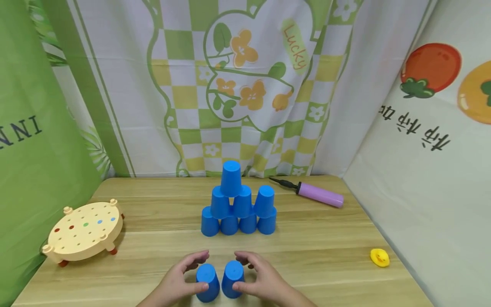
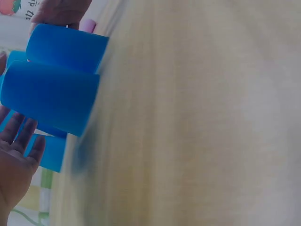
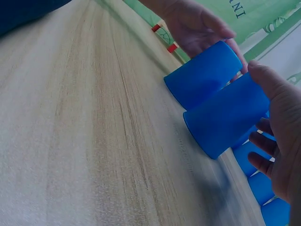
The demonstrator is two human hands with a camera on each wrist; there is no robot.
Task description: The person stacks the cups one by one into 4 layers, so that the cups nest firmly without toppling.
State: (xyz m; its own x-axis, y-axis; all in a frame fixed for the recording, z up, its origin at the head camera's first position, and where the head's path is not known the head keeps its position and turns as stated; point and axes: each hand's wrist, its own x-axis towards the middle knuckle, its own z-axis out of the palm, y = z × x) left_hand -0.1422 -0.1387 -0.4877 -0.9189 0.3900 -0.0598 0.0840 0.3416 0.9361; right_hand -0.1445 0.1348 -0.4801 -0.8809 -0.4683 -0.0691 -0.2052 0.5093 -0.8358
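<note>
Cups dominate the near edge of the wooden table [image 1: 326,247]: two blue ones stand upside down side by side, touching or nearly so, right in front of the person. The left hand [image 1: 174,283] curls round the left blue cup [image 1: 207,281], thumb on its near side and fingers arched over its far side, so the cup sits inside the hand's grasp. The right hand [image 1: 264,279] grips the right blue cup [image 1: 232,278] the same way, thumb in front and fingers wrapped behind. In the right wrist view both cups rest rim-down on the wood with the hands closing in from either side. Farther back on the table, well apart from the hands, stands the blue cup pyramid [image 1: 238,204], four cups at the base, three above and one on top. A cream peg board [image 1: 84,230] sits to the left, a purple pump [image 1: 318,194] lies behind on the right, and a small yellow duck [image 1: 379,257] rests near the right edge.
</note>
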